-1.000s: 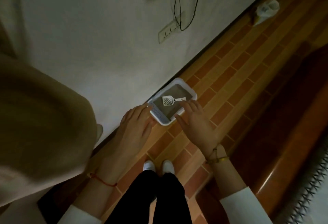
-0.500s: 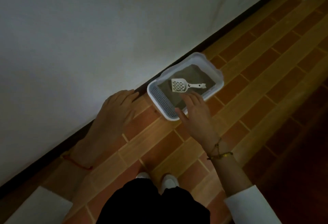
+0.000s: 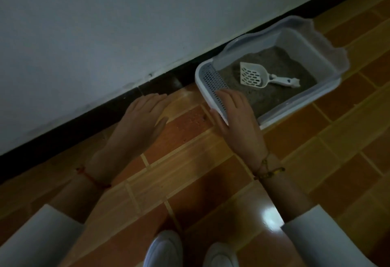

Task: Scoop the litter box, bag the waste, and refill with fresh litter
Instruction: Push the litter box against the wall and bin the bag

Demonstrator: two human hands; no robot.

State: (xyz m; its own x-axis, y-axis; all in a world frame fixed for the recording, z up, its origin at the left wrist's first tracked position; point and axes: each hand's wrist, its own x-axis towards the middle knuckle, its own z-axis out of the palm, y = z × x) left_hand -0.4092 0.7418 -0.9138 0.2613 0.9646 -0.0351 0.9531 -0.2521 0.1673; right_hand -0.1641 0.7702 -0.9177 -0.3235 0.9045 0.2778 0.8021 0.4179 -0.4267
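Litter box (image 3: 329, 55): white plastic tray on the tiled floor (image 3: 211, 173), far long side near the dark skirting (image 3: 118, 106) at the foot of the wall (image 3: 105, 23); it lies at an angle, up and right of the hands.
Perforated ledge (image 3: 213, 83): at the box's near short end.
Litter (image 3: 270, 95): grey, covers the tray bottom.
Scoop (image 3: 253, 75): white, slotted, lying flat on the litter, handle pointing right; no hand touches it.
Right hand (image 3: 238, 123): laid over the near corner of the box; fingers (image 3: 230, 97) straight and together on the perforated ledge, thumb down the outer edge.
Left hand (image 3: 143, 118): flat, fingers together and extended, over the floor just beside the skirting, apart from the box; contact with the floor cannot be told.
Open room: bare tiles between the hands and toward the shoes (image 3: 164, 249).
Crumbs (image 3: 194, 116): scattered on the tile between the hands.
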